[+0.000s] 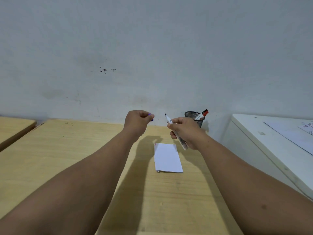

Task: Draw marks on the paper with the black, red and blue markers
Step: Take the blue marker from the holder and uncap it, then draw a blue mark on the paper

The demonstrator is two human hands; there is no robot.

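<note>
Both hands sit raised above the paper [167, 157]: our right hand [185, 131] grips an uncapped marker [176, 133], our left hand [138, 122] pinches what seems its blue cap [151, 117], so the bare tip could smear skin or table [67, 150].

Above the wooden table [67, 150], the right hand [186, 131] grips an uncapped marker [176, 133], tip up, the left hand [138, 122] closes on its blue cap [151, 117], over the paper [167, 157], near a mesh cup [194, 117] holding a red marker [202, 115].

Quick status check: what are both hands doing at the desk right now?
Right hand holds uncapped marker, tip up. Left hand closed on blue cap. Paper lies flat below, unobstructed. Red marker in mesh cup.
</note>
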